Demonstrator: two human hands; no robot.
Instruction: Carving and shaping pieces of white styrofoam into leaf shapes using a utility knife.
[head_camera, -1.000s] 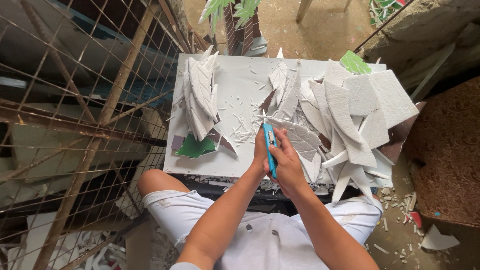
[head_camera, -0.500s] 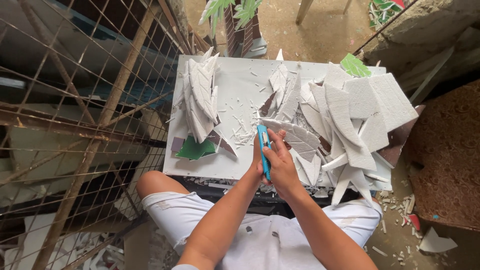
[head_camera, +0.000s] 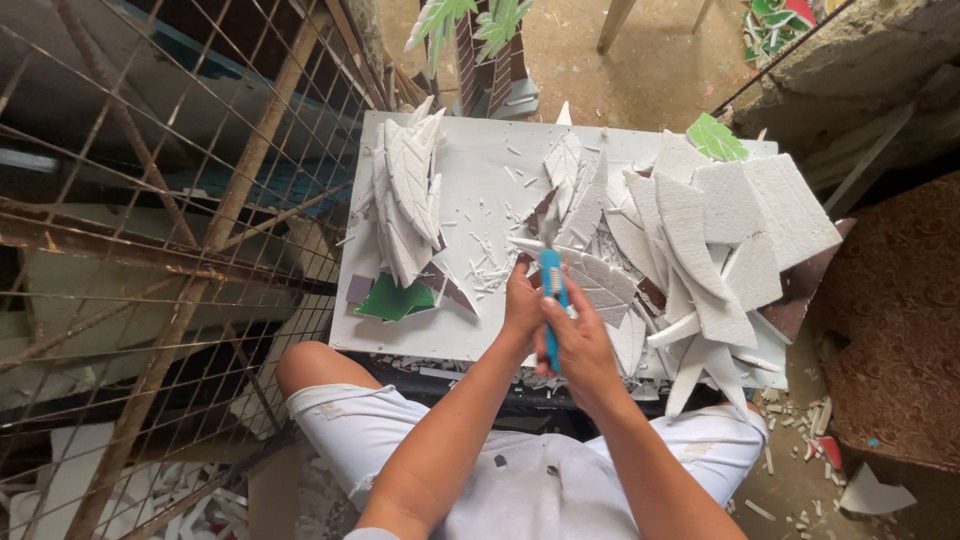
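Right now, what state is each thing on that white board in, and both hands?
Blue cutter: upright in the right hand, gripped.
Left hand: resting on the foam leaf beside the cutter.
Foam leaf: flat, under the blade end.
Leaf stack: piled at the left.
Foam offcuts: heaped loosely at the right.
White board: strewn with shavings.

Single head-mounted view, looking steeply down from close above at the white board (head_camera: 480, 180) over the lap.
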